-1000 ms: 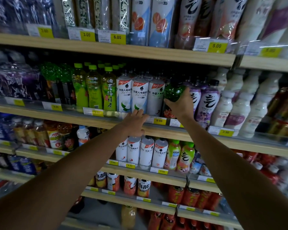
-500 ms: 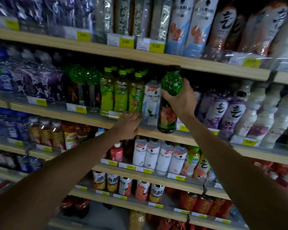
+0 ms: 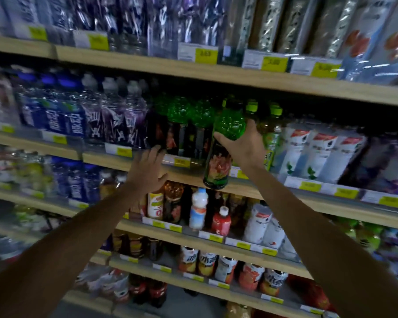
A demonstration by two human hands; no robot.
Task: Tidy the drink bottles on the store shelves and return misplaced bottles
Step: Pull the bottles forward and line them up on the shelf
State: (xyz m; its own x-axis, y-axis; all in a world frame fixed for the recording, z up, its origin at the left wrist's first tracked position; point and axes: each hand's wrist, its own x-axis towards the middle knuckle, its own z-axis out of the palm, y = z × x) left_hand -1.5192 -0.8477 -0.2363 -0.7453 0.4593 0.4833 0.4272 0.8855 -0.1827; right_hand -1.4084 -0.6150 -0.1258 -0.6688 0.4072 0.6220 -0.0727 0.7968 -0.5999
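My right hand (image 3: 244, 145) grips a green bottle (image 3: 218, 164) with a bumpy green top and a dark label with red fruit. It hangs upright in front of the second shelf's edge (image 3: 244, 184). Just left of it on that shelf stands a row of matching green-topped bottles (image 3: 189, 125). My left hand (image 3: 147, 168) is open, fingers spread, its fingertips at the base of the leftmost matching bottle, palm over the shelf edge.
Purple-labelled bottles (image 3: 120, 120) and blue-labelled bottles (image 3: 55, 115) stand left of the green row; lime-capped tea bottles (image 3: 271, 127) and white-labelled bottles (image 3: 317, 152) to the right. Shelves above and below are packed with drinks. Yellow price tags line every edge.
My right hand has carried the green bottle left, from in front of the white-labelled bottles to beside the matching green row. My left hand has slid left along the shelf edge. The view panned left.
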